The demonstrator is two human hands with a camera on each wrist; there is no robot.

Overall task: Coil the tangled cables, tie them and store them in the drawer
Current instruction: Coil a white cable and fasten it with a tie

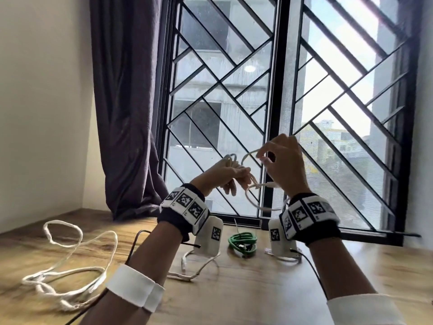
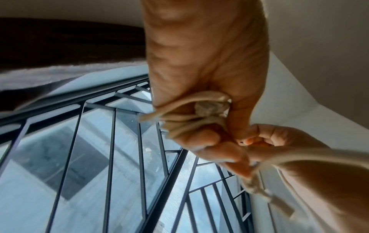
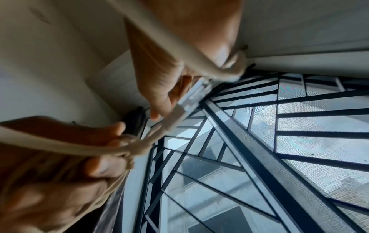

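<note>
Item: cream cable (image 1: 236,171), part-coiled, held in the air before the window grille (image 1: 351,90), above the bench (image 1: 257,289).
Left hand (image 1: 225,175): fingers curled round the bundled loops.
Right hand (image 1: 284,164): pinching a loose loop, just beside the left.
On bench below the grille: green cable (image 1: 242,241), coiled; white cable (image 1: 70,261), loose, far left.

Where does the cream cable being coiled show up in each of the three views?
Head: cream cable centre, held between both raised hands.
Left wrist: centre, bundled in the left hand.
Right wrist: lower left to centre, strand to the right hand.
Shared landmark: window grille.
</note>
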